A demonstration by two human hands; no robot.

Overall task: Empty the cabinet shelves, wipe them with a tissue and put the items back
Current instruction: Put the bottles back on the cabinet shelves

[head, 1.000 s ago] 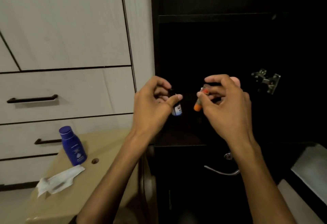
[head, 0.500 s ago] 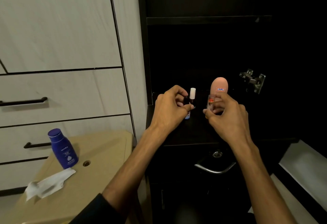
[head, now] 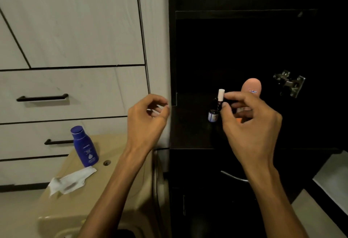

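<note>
Nearest, the tissue and blue lotion bottle wait on the tan stand, parked by its back edge outside the cabinet. The left hand hovers loosely curled and empty. The right hand pinches a white-capped vial upright on the dark shelf, probably returning it. The small bottle and pink container crowd it; the shelf's front edge lies open.

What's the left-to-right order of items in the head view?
Tissue → blue lotion bottle → left hand → small dark bottle → white-capped vial → pink container → metal hinge.
</note>
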